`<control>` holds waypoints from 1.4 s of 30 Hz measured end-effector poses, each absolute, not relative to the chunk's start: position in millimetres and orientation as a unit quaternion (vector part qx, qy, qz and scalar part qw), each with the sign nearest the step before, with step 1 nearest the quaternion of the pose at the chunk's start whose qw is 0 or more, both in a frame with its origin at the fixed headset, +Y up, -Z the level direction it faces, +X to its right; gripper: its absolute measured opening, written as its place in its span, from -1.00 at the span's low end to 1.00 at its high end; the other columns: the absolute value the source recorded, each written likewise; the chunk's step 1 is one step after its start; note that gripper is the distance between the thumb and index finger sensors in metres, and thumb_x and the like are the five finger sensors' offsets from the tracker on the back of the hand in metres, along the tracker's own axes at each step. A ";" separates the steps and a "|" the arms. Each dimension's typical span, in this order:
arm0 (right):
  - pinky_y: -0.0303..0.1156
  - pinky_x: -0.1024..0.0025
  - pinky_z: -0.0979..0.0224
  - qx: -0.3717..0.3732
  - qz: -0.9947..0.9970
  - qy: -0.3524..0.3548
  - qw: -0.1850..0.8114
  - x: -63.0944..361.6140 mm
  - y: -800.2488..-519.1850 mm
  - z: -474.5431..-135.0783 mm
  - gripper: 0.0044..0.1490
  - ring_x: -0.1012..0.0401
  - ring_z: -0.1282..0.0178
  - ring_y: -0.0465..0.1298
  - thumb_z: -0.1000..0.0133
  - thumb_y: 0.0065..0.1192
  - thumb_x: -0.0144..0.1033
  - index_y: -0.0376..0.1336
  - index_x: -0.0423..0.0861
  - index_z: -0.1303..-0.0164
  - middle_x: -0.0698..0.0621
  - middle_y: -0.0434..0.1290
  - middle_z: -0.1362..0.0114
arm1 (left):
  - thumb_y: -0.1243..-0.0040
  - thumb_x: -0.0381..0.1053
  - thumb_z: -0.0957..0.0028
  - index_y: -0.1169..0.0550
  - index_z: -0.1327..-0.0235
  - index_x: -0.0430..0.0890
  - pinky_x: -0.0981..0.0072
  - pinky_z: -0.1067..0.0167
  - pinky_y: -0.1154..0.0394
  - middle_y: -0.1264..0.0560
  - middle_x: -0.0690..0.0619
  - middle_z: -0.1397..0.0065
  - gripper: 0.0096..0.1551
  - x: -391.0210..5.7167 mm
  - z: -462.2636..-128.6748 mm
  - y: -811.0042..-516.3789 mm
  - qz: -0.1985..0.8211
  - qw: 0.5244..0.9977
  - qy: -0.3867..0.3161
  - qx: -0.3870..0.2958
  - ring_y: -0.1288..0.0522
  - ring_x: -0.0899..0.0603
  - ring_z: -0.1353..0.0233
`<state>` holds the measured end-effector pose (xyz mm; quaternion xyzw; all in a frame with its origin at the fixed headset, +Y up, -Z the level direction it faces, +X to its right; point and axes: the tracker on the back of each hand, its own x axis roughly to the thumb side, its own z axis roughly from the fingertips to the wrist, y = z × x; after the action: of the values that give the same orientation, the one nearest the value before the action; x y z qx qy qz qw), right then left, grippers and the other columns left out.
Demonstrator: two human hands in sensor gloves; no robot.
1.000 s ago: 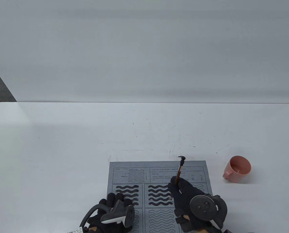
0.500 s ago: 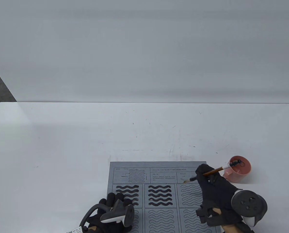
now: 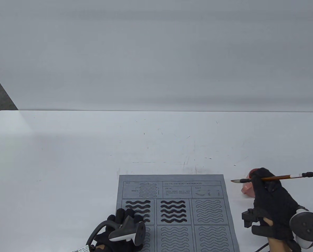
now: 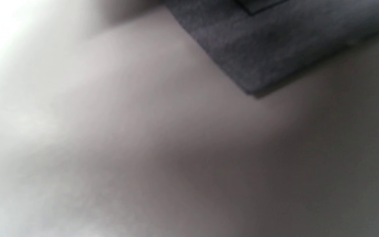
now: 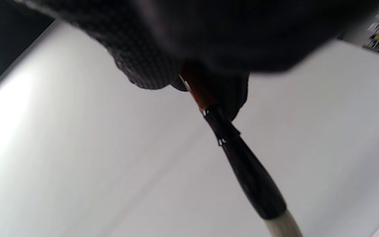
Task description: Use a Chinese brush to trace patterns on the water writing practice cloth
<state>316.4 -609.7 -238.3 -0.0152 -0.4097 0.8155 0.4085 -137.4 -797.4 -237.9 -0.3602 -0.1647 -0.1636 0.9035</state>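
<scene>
The right hand has swung off the practice cloth to the table's near right, now hiding most of the pink cup. Its fingers pinch the brush, which has levelled out, tip pointing left, just beside the cloth's right edge. The left hand stays resting flat on the cloth's near-left part, fingers spread, holding nothing. Two wave panels remain dark.

Brown-handled brush lies level across the right hand's fingertips, bristles pointing left; grey wave-printed cloth lies flat, left of them.
</scene>
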 end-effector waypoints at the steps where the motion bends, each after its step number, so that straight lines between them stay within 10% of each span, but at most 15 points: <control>1: 0.54 0.24 0.76 -0.031 0.816 -0.414 0.402 322.0 -611.8 -240.0 -0.53 0.27 0.81 0.59 -0.06 0.45 -0.33 0.47 -0.32 -0.07 -0.28 0.73 -0.02 | 0.57 0.42 0.24 0.75 -0.17 0.09 -0.50 -0.48 0.40 0.77 -0.19 -0.41 0.10 -137.4 -237.9 -797.4 -0.164 0.903 -0.165 -0.360 0.66 -0.50 -0.51; 10: 0.57 0.18 0.71 -0.104 0.837 -0.301 0.444 361.6 -671.0 -288.5 -0.51 0.22 0.77 0.62 -0.10 0.41 -0.25 0.48 -0.29 -0.10 -0.27 0.72 -0.08 | 0.57 0.42 0.24 0.75 -0.17 0.09 -0.50 -0.48 0.40 0.77 -0.19 -0.41 0.10 -137.6 -238.0 -797.6 -0.163 0.903 -0.165 -0.360 0.66 -0.50 -0.51; 20: 0.57 0.19 0.69 -0.144 0.745 -0.351 0.549 392.4 -676.6 -274.1 -0.50 0.23 0.76 0.62 -0.11 0.39 -0.24 0.47 -0.30 -0.09 -0.28 0.72 -0.06 | 0.57 0.42 0.24 0.75 -0.17 0.09 -0.49 -0.48 0.40 0.77 -0.19 -0.41 0.10 -137.8 -238.1 -797.7 -0.163 0.903 -0.166 -0.360 0.66 -0.50 -0.51; 35: 0.59 0.02 0.57 -0.210 0.871 -0.174 0.408 380.7 -706.4 -301.9 -0.38 0.06 0.64 0.68 -0.17 0.25 -0.19 0.35 -0.33 -0.29 -0.37 0.40 -0.39 | 0.56 0.42 0.24 0.75 -0.17 0.10 -0.48 -0.48 0.40 0.77 -0.18 -0.42 0.10 -138.5 -238.1 -797.3 -0.165 0.903 -0.166 -0.360 0.66 -0.49 -0.52; 42: 0.60 -0.03 0.51 -0.290 0.918 -0.162 0.219 363.7 -686.6 -289.4 -0.35 0.02 0.59 0.70 -0.16 0.20 -0.17 0.46 -0.45 -0.11 -0.47 0.60 -0.18 | 0.56 0.43 0.25 0.75 -0.18 0.12 -0.49 -0.50 0.36 0.76 -0.15 -0.43 0.10 -139.5 -238.7 -795.9 -0.174 0.904 -0.159 -0.357 0.65 -0.47 -0.54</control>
<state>363.7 -686.6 -289.4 -0.2895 -0.1621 0.9175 0.2192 -139.5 -795.9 -238.7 -0.3572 -0.1595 -0.1744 0.9036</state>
